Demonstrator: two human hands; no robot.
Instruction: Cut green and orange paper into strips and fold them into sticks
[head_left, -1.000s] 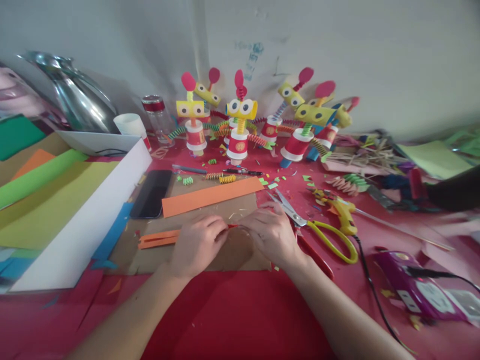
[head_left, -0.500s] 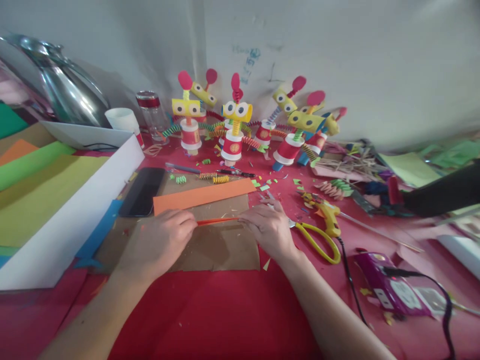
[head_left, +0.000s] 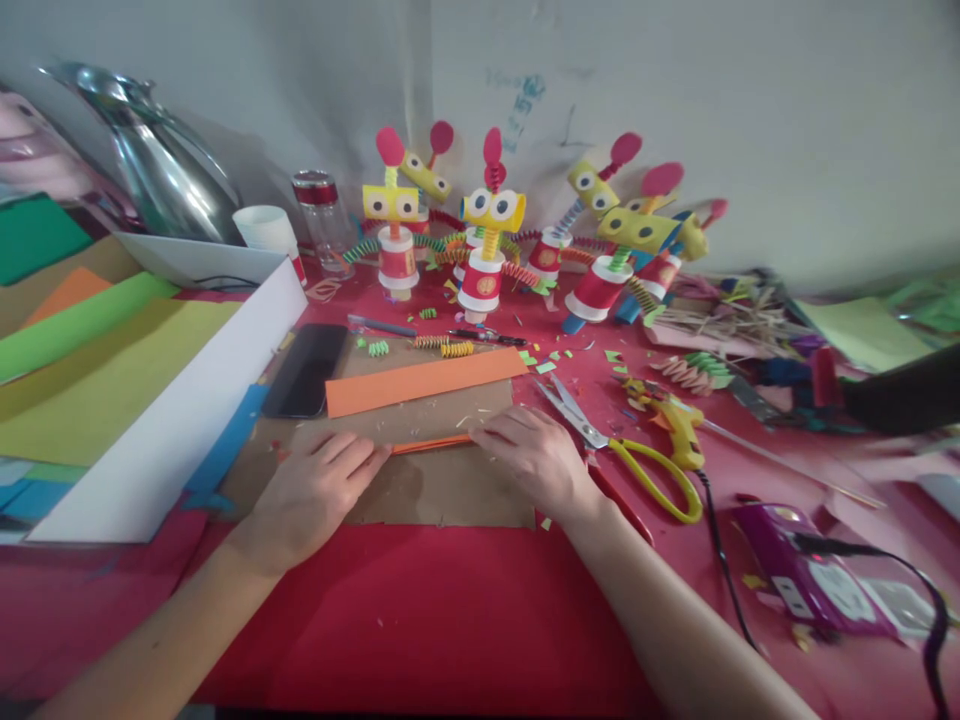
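A narrow folded strip of orange paper (head_left: 429,444) stretches between my hands, low over a brown cardboard sheet (head_left: 450,490). My left hand (head_left: 319,490) is closed on its left end, and my right hand (head_left: 532,455) pinches the right end; the fingertips partly hide both ends. Just beyond lies a wider flat orange paper strip (head_left: 427,380). Scissors with yellow handles (head_left: 600,435) lie partly open to the right of my right hand. A black phone (head_left: 307,370) rests on the cardboard's left side.
Several paper-cup figures (head_left: 480,280) stand along the wall. A white box (head_left: 187,400) of coloured paper is at left, near a steel jug (head_left: 161,165) and a glass bottle (head_left: 321,220). A yellow glue gun (head_left: 679,425) and a purple device (head_left: 810,570) lie at right.
The view has shifted, so most things sit further right. My hands still hold the folded strip, and the scissors' blades now show beside my right hand.
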